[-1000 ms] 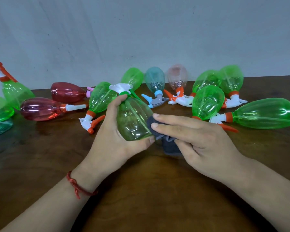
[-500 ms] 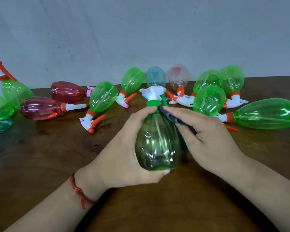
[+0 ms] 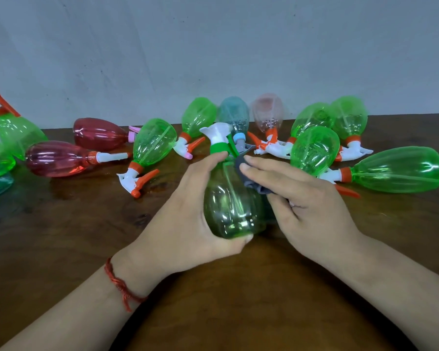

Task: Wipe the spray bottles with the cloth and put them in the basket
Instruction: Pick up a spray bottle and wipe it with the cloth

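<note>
My left hand point(image 3: 185, 224) grips a clear green spray bottle point(image 3: 232, 211) with a white nozzle and green collar, held above the table with the nozzle pointing away from me. My right hand point(image 3: 297, 198) holds a dark grey cloth point(image 3: 254, 178) against the bottle's right shoulder, just under the collar. Most of the cloth is hidden beneath the fingers. No basket shows in the view.
Several spray bottles lie along the back of the brown wooden table point(image 3: 61, 236): green ones point(image 3: 153, 143), point(image 3: 401, 173), two red ones point(image 3: 58, 158), a teal one point(image 3: 235, 115) and a pale pink one point(image 3: 269, 112). A grey wall point(image 3: 213, 46) rises behind them.
The held bottle has swung from pointing left to pointing away and moved right and nearer to me. My right hand with the cloth has shifted from the bottle's base to its shoulder.
</note>
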Demonstrator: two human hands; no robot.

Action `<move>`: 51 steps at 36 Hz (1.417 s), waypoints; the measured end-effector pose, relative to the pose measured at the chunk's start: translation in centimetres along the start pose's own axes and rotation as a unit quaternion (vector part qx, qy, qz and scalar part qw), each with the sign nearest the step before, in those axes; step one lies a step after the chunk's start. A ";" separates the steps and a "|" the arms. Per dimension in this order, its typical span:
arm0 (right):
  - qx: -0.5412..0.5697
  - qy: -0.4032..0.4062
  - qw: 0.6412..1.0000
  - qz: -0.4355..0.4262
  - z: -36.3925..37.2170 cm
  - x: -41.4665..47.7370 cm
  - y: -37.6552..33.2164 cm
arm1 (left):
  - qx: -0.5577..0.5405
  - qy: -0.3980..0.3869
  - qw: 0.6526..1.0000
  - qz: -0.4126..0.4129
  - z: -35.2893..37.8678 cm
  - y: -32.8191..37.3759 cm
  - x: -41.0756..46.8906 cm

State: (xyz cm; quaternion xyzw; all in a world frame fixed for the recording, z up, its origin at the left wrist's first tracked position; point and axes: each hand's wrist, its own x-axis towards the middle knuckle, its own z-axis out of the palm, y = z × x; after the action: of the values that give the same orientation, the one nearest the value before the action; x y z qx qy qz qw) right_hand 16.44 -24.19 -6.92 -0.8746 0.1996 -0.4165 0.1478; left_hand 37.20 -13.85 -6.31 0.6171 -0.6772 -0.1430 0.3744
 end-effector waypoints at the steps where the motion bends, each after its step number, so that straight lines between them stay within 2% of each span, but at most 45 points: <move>1: -0.003 -0.007 1.000 -0.006 0.0 0.0 -0.1 | -0.013 0.027 1.000 0.001 0.0 -0.4 -0.2; 6: -0.011 -0.028 0.999 -0.027 -0.1 -0.1 -0.7 | -0.092 0.073 0.992 -0.052 -0.2 -0.5 0.7; 11: -0.021 -0.035 0.999 -0.036 -0.2 -0.2 -0.7 | -0.118 0.088 0.986 -0.082 -0.4 -0.1 0.9; 17: -0.009 -0.029 0.999 -0.016 -0.3 0.1 -0.5 | -0.056 0.052 0.996 -0.038 -0.1 -0.1 0.4; 21: 0.031 -0.015 0.999 0.024 -0.2 0.2 0.0 | -0.014 -0.015 1.000 -0.004 0.4 -0.2 0.3; 23: 0.054 -0.013 0.997 0.045 -0.1 0.3 0.1 | -0.051 -0.091 0.989 -0.108 0.3 -2.3 2.7; 24: 0.067 -0.008 0.996 0.056 -0.1 0.4 0.1 | -0.144 -0.098 0.968 -0.181 0.3 -2.5 3.8; 25: 0.080 -0.003 0.995 0.066 -0.1 0.4 0.1 | -0.173 -0.113 0.962 -0.178 1.1 -3.7 5.4; 26: 0.092 0.001 0.993 0.074 -0.1 0.5 0.0 | -0.232 -0.104 0.949 -0.184 2.0 -3.5 6.3; 29: 0.110 0.005 0.990 0.082 -0.3 0.6 0.0 | -0.244 -0.035 0.956 -0.158 2.0 -0.9 5.2; 31: 0.108 0.009 0.991 0.078 -0.4 0.7 -0.1 | -0.253 -0.027 0.954 -0.161 1.6 1.2 4.8; 32: 0.104 0.011 0.992 0.069 -0.4 0.7 -0.1 | -0.230 -0.025 0.960 -0.160 1.1 0.7 4.0; 34: 0.096 0.012 0.994 0.049 -0.4 0.6 -0.2 | -0.212 -0.069 0.971 -0.082 0.4 1.4 1.7; 35: 0.092 0.010 0.995 0.039 -0.4 0.5 -0.3 | -0.157 -0.061 0.984 -0.062 -0.2 1.9 1.3; 36: 0.085 0.008 0.996 0.029 -0.5 0.5 -0.4 | -0.091 -0.007 0.994 -0.053 0.3 1.6 0.9; 37: 0.073 0.005 0.997 0.018 -0.5 0.4 -0.5 | -0.073 0.020 0.996 -0.054 0.3 0.7 0.4; 40: 0.048 -0.014 0.999 -0.008 -0.4 0.2 -1.0 | -0.113 0.067 0.989 -0.068 0.0 -0.4 0.7; 51: 0.034 -0.023 0.999 -0.020 -0.4 -0.1 -1.1 | -0.144 0.095 0.981 -0.093 0.0 -0.5 1.1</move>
State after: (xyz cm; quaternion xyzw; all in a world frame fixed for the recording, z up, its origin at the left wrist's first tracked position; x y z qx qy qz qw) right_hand 16.27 -23.25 -6.27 -0.8822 0.1647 -0.4056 0.1734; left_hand 37.64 -14.96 -6.31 0.6280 -0.5501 -0.2138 0.5073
